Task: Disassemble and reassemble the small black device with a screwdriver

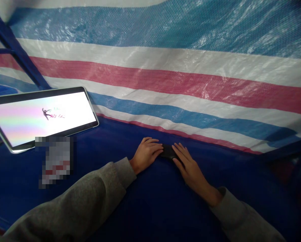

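A small flat black object (pixel 168 152) lies on the blue surface (pixel 150 205) between my two hands; its exact kind does not show. My left hand (pixel 147 154) is closed at its left end, fingers over the top and thumb along the near side. At the right end, my right hand (pixel 188 164) has its fingers on the far edge and its thumb at the near edge. Both ends of the object are partly hidden by my fingers.
On the left, a tablet-like screen (pixel 72 107) is lit, with a small dark figure on white. A pixelated patch (pixel 57 161) sits below it. A striped plastic sheet (pixel 165 80) hangs behind the surface, and a blue metal frame (pixel 26 64) stands at the left.
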Action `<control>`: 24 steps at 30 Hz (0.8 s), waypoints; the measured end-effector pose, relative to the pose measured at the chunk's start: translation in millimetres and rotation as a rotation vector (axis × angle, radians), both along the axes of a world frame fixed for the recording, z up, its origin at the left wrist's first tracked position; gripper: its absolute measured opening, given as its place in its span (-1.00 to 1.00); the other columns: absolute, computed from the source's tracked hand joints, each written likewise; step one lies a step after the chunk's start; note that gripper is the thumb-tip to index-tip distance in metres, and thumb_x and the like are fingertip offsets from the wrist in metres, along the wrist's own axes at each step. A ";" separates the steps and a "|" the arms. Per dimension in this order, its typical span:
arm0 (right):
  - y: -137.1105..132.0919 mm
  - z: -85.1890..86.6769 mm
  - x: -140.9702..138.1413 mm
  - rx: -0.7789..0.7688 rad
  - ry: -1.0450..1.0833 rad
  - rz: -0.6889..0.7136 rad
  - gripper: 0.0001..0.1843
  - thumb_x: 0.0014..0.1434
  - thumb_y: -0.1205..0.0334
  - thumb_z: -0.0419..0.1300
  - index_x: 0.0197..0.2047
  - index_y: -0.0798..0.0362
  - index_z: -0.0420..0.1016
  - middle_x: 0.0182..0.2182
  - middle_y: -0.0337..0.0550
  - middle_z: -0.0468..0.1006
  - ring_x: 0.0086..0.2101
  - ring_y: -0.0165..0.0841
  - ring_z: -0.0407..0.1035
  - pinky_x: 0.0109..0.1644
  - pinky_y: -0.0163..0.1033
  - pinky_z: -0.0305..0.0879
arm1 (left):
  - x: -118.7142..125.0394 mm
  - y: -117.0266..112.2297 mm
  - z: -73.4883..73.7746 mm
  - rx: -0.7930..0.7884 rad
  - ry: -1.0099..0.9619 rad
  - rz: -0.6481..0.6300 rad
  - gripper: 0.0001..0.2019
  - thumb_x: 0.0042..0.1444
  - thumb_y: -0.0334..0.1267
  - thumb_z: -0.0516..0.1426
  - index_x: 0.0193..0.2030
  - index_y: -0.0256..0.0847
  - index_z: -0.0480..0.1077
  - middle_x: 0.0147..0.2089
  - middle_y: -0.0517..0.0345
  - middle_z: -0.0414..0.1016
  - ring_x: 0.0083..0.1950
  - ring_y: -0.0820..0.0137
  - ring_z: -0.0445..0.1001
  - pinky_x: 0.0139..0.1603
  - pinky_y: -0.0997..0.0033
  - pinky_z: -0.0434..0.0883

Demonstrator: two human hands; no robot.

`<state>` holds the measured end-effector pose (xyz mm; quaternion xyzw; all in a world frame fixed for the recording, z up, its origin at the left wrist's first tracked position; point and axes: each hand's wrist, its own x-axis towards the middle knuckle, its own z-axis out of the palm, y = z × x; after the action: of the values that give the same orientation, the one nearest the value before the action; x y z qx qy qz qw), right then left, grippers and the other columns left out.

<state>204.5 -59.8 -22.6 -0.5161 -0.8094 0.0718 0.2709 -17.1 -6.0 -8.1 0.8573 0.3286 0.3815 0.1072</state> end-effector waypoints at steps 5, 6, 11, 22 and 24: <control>0.1 -0.6 0.1 0.011 0.001 0.009 -0.46 0.35 0.13 -0.05 0.36 0.00 0.11 0.28 -0.04 0.24 0.31 -0.19 0.00 0.36 0.20 -0.08 | -0.1 0.2 0.9 0.002 -0.048 0.012 -0.93 0.16 -0.36 0.21 -0.25 -0.16 0.53 -0.16 0.20 0.62 0.03 0.26 0.50 0.11 0.12 0.28; 0.1 -0.7 0.1 0.011 0.002 0.010 -0.46 0.35 0.13 -0.05 0.36 0.00 0.10 0.28 -0.05 0.24 0.30 -0.19 0.01 0.36 0.20 -0.08 | 0.0 0.2 1.3 -0.006 -0.051 0.015 -0.94 0.15 -0.37 0.21 -0.26 -0.16 0.53 -0.17 0.20 0.62 0.03 0.26 0.50 0.10 0.13 0.29; 0.2 0.1 -0.4 0.012 0.001 0.005 -0.46 0.34 0.12 -0.05 0.36 -0.02 0.11 0.27 -0.05 0.26 0.29 -0.18 0.04 0.35 0.20 -0.05 | 0.0 -0.6 3.5 -0.016 -0.067 0.017 -0.93 0.14 -0.39 0.21 -0.26 -0.17 0.52 -0.18 0.20 0.62 0.01 0.27 0.50 0.09 0.15 0.29; 1.3 0.2 -0.3 0.012 -0.001 0.006 -0.46 0.34 0.13 -0.04 0.35 0.00 0.13 0.27 -0.04 0.26 0.29 -0.19 0.05 0.35 0.19 -0.06 | 0.4 -0.2 5.5 -0.049 -0.043 0.019 -0.93 0.14 -0.39 0.21 -0.25 -0.17 0.51 -0.17 0.20 0.61 0.01 0.28 0.49 0.10 0.15 0.28; 1.1 0.6 -0.5 0.013 0.004 0.006 -0.47 0.34 0.13 -0.04 0.34 0.01 0.14 0.26 -0.04 0.27 0.29 -0.19 0.05 0.35 0.19 -0.06 | 0.4 -0.3 5.3 -0.052 -0.042 0.019 -0.93 0.15 -0.38 0.20 -0.24 -0.17 0.50 -0.17 0.18 0.61 0.01 0.28 0.49 0.10 0.15 0.28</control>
<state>203.9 -58.7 -22.1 -0.5118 -0.8108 0.0682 0.2756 -16.6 -6.4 -2.7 0.8429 0.3442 0.3916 0.1328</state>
